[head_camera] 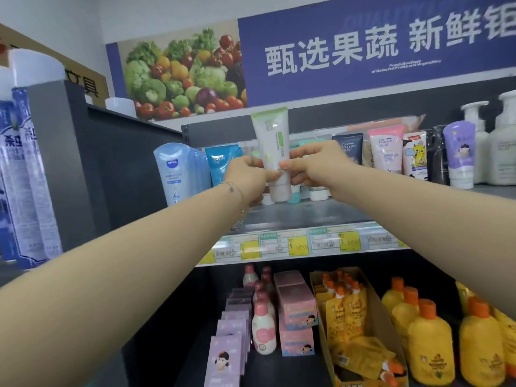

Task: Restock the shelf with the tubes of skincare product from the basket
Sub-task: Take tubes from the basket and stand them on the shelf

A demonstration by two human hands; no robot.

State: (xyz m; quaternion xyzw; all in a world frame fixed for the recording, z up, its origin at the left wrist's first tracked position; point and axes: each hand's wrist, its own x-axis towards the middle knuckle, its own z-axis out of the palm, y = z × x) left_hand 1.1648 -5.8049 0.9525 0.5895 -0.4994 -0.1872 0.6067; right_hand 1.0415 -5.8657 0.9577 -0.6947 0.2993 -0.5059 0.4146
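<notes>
A white tube with a green top edge (272, 141) stands upright, cap down, held in front of the top shelf (307, 212). My left hand (247, 178) grips its lower part from the left, and my right hand (312, 166) pinches it from the right. The tube's cap hovers just above the shelf surface, ahead of a row of other tubes. To its left stand a pale blue Nivea tube (174, 171) and a bright blue tube (220, 160). The basket is out of view.
Navy, pink, cartoon and purple tubes (458, 152) and white pump bottles (502, 143) fill the shelf's right side. Price tags (293, 244) line its front edge. Below sit pink bottles (264, 328), boxes and yellow bottles (430, 344). A dark side panel (111, 163) bounds the left.
</notes>
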